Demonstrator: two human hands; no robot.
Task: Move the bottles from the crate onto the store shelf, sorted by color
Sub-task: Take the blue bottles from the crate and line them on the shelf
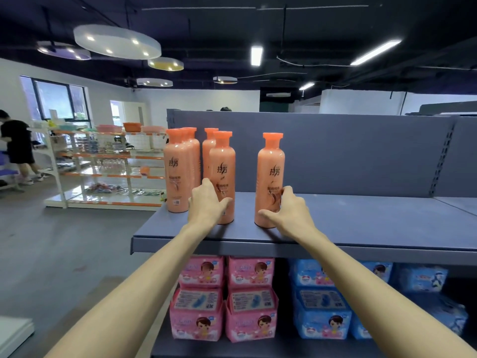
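five orange bottles stand upright on the top grey shelf (361, 218), long axes vertical, flat orange caps pointing at the ceiling, printed labels facing the near edge. four of them cluster at the shelf's left end: a far-left front bottle (177, 174) with another bottle (194, 151) just behind it and touching or nearly so, a further bottle (209, 151) at the back toward the grey back panel (348, 151), and a middle bottle (222, 171) in front of that one. the fifth, the right bottle (270, 177), stands apart from the cluster, to its right, near the shelf's front edge. the left hand (206, 202) wraps the lower half of the middle bottle from the left side, fingers curled behind it and thumb across the front, so this grip is closed on the bottle. the right hand (289, 210) holds the lower part of the right bottle from its right side, thumb stretched across the front near the base and fingers curled around the far side; this grip too is closed on its bottle. both bottles rest with their bases on the shelf. below, on the lower shelf, pink packs (224, 298) sit stacked at left and blue packs (322, 301) at right. far left across the room stands a white rack (103, 161) with orange edges carrying small goods, and a person in black (16, 143) beside it.
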